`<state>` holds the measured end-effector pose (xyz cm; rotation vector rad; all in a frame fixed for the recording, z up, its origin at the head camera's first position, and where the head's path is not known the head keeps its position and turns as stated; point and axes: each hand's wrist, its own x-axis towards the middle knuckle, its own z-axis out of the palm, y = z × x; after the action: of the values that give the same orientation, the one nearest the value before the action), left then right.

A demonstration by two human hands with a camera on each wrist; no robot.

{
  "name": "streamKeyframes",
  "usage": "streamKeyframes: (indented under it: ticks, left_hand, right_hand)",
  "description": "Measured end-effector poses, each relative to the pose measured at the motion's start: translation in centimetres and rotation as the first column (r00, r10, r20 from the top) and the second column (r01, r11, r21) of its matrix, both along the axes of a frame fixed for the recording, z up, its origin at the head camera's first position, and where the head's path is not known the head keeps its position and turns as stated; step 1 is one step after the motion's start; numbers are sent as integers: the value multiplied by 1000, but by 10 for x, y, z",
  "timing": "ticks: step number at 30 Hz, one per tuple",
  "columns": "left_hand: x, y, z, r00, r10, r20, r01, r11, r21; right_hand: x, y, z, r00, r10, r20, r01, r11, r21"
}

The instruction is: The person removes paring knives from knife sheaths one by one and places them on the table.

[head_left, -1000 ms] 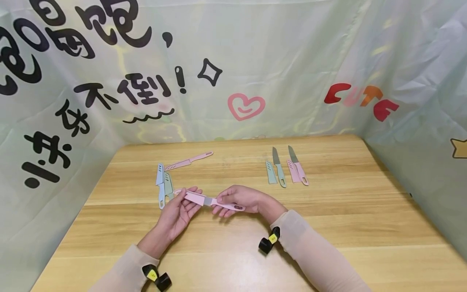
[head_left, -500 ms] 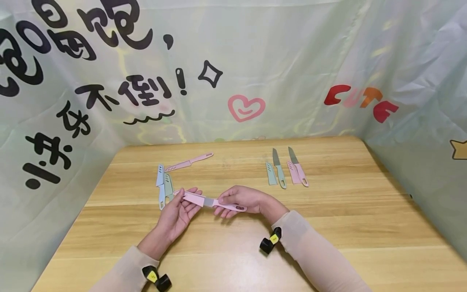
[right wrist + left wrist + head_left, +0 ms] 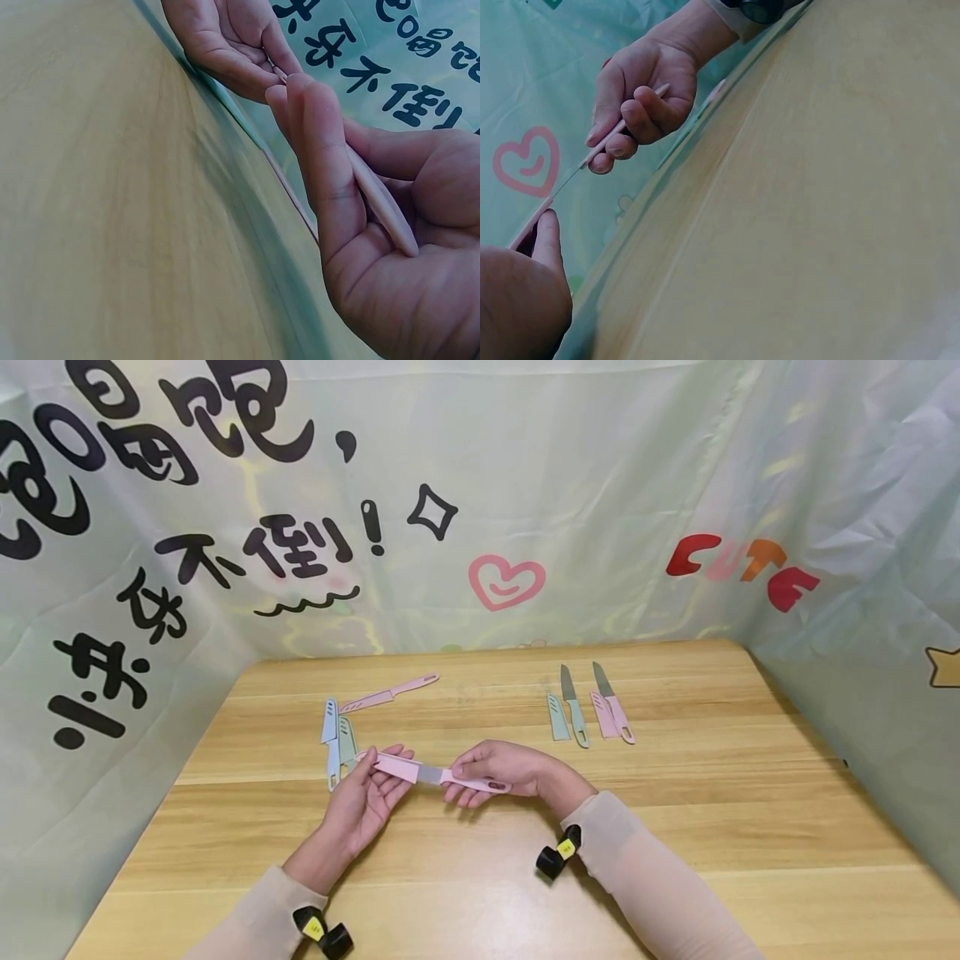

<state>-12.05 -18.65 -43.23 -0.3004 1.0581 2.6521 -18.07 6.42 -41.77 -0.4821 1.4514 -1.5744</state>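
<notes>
My left hand (image 3: 358, 806), palm up, pinches a pink blade sheath (image 3: 396, 767) between thumb and fingers in the head view. With thumb and fingers, my right hand (image 3: 502, 768) grips the pink handle of a paring knife (image 3: 489, 785). A short strip of its grey blade (image 3: 430, 774) shows between sheath and handle; the tip part is hidden inside the sheath. Both are held above the table, roughly in one line. In the left wrist view the knife handle (image 3: 609, 140) lies between the right thumb and fingers. The right wrist view shows the handle's end (image 3: 390, 214) against the palm.
On the wooden table (image 3: 450, 893), a blue sheathed knife (image 3: 331, 735), a green sheathed knife (image 3: 347, 742) and a pink sheathed knife (image 3: 390, 692) lie left. Further right lie bare green (image 3: 576, 718) and pink (image 3: 618, 718) knives beside green (image 3: 557, 718) and pink (image 3: 602, 717) sheaths.
My right hand has shifted slightly right with the knife, and a little more blade shows outside the sheath. The left hand stays nearly in place, still holding the sheath.
</notes>
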Motion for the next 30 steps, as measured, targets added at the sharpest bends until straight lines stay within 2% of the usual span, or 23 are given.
streamKeyframes:
  ticks: [30]
  left_hand:
    - [-2,-2,1,1000,6,-23,-6,1000,17]
  right_hand:
    - [-3,12,0,1000,19,7,-19,1000,10]
